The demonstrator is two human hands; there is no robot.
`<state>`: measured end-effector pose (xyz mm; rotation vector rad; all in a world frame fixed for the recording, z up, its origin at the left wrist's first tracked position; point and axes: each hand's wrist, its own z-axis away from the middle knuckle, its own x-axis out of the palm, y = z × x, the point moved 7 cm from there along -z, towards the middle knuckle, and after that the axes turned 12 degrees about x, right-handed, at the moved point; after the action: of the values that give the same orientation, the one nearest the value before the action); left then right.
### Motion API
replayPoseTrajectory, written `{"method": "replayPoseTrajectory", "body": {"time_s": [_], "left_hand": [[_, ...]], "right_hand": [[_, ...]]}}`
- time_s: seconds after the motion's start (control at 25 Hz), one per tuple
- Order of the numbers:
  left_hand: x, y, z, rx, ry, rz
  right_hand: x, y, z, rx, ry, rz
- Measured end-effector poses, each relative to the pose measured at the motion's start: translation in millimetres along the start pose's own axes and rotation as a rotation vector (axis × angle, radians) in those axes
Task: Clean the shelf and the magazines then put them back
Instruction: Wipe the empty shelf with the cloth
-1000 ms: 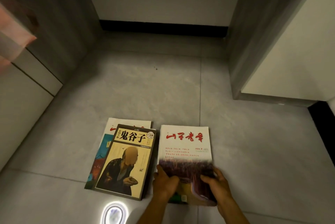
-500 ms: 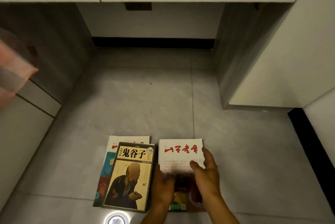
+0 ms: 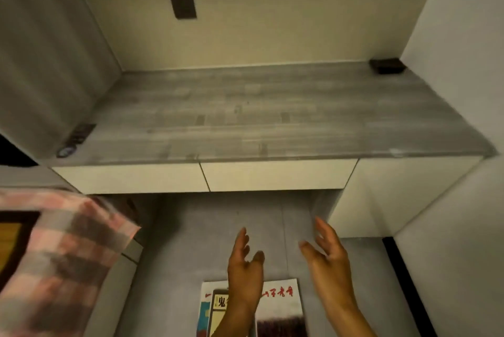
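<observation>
- magazines [image 3: 281,306] lie side by side on the floor [image 3: 196,241], below the shelf's [image 3: 272,118] front edge
- left hand [image 3: 245,271] and right hand [image 3: 327,257] hover above them, fingers loose, holding nothing
- pink checked cloth [image 3: 60,260] at the left

— Where are the hands just now?
— Both raised in front of the body, forearms coming up from below. The left hand [image 3: 245,274] has straight fingers and its thumb apart.
— And the other?
— The right hand [image 3: 327,257] matches it (fingers loosely spread, a touch blurred), palm turned inward. Neither grips anything, and they are near each other without touching.
</observation>
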<state>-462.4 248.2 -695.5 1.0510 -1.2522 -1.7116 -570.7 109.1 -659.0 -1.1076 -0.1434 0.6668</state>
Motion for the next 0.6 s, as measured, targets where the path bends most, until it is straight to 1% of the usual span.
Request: {"method": "replayPoseTrajectory", "body": {"time_s": [0.12, 0.28, 0.44, 0.52, 0.6], "left_hand": [[-12.5, 132.5, 15.5, 0.081, -0.073, 0.034], [-32.9, 254.2, 36.5, 0.190, -0.155, 0.098], [-57.6, 330.5, 47.0, 0.268, -0.187, 0.173], [-62.3, 352.7, 49.8, 0.297, -0.213, 0.196], [-64.1, 368.6, 52.0, 0.326, -0.249, 0.204]], "right_hand": [[-31.5, -117.4, 56.8, -0.066, -0.023, -0.044], [-51.8, -225.7, 116.9, -0.166, -0.036, -0.013], [-73.7, -294.3, 159.1, -0.238, 0.037, 0.009], [-86.6, -312.9, 171.2, -0.266, 0.075, -0.004], [-97.1, -317.1, 182.3, -0.275, 0.118, -0.012]]}}
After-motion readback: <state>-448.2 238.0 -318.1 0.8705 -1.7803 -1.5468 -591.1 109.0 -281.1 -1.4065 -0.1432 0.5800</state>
